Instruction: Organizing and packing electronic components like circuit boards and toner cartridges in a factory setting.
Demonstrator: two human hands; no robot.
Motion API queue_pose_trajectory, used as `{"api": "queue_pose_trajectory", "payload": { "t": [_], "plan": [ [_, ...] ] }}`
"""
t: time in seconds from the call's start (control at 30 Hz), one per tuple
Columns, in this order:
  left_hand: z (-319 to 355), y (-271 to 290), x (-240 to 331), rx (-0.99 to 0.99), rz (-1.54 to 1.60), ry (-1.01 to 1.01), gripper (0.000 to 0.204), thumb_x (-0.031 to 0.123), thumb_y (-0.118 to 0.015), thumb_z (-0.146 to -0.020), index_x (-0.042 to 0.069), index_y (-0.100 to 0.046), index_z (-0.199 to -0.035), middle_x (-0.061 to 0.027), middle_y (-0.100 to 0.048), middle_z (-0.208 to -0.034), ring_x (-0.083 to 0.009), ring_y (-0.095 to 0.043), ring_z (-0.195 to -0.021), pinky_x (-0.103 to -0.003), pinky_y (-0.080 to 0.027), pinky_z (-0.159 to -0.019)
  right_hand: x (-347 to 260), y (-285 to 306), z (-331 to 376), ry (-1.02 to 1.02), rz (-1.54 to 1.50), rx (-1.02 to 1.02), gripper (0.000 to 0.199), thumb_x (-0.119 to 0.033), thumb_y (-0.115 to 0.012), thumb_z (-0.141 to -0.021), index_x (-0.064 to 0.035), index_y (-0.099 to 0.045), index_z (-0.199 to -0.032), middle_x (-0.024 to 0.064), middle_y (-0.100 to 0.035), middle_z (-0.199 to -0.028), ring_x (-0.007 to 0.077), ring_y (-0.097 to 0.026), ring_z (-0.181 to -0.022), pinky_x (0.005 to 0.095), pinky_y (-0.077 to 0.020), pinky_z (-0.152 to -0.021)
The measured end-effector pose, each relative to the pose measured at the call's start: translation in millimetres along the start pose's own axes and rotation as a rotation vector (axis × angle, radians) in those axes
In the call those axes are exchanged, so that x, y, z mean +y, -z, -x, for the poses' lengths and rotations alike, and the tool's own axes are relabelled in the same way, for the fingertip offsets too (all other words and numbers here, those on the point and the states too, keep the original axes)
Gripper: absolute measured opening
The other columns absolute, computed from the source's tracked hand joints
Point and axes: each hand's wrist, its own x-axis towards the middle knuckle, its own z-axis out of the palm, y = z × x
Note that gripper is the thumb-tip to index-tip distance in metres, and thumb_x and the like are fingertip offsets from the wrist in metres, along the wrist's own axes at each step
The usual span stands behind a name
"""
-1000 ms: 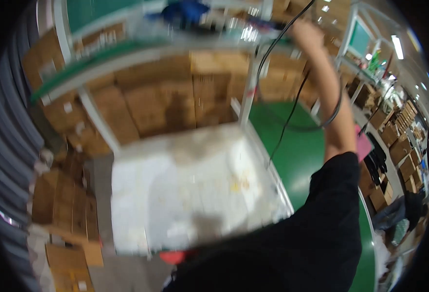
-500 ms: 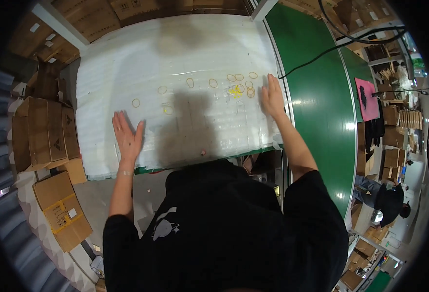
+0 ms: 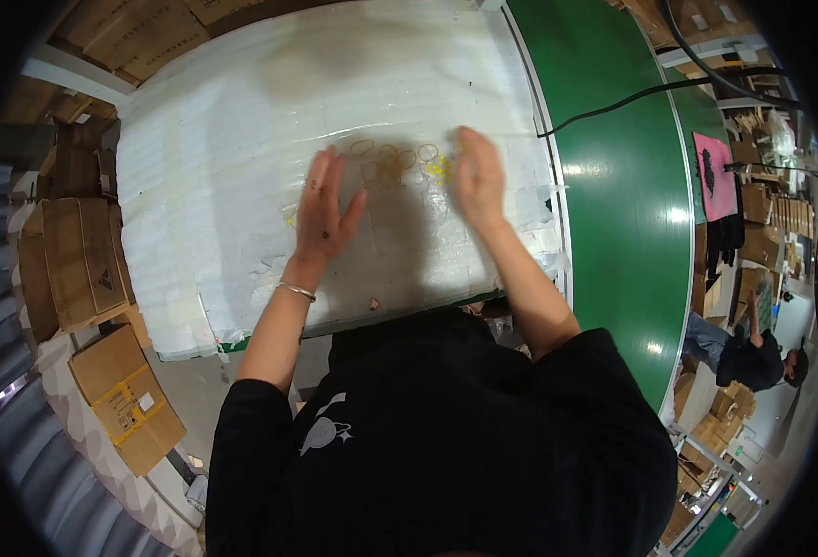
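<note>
Several thin tan rubber bands lie loosely grouped on the white foam-covered tabletop, some overlapping. My left hand is at the left side of the group, its fingers stretched out and its thumb apart, with a thin bracelet at the wrist. On the other side, my right hand is held with its fingers extended, slightly blurred. Neither hand grips anything. Between the bands and my right hand are small yellow marks on the surface.
A green worktop with a metal edge runs along the right, crossed by a black cable. Cardboard boxes stand at the left, and more are stacked at the back. Another person is far off to the right.
My hands have moved toward each other from the table's two sides, left hand rightward and right hand leftward. The scattered rubber bands are now gathered closer together between them.
</note>
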Motion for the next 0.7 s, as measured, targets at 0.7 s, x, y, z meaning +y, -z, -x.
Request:
{"api": "queue_pose_trajectory", "payload": {
  "t": [0.7],
  "plan": [
    [-51, -44, 5, 0.077, 0.465, 0.423, 0.01, 0.007, -0.061, -0.078, 0.003, -0.066, -0.086, -0.009, -0.064, -0.077, -0.0174, -0.058, -0.064, -0.028, -0.047, -0.063, -9, 38, -17, -0.178, 0.624, -0.206, 0.011, -0.001, -0.058, -0.071, -0.0051, -0.061, -0.081, 0.0095, -0.061, -0.078, 0.0305, -0.059, -0.074, 0.0392, -0.0464, -0.066]
  ]
}}
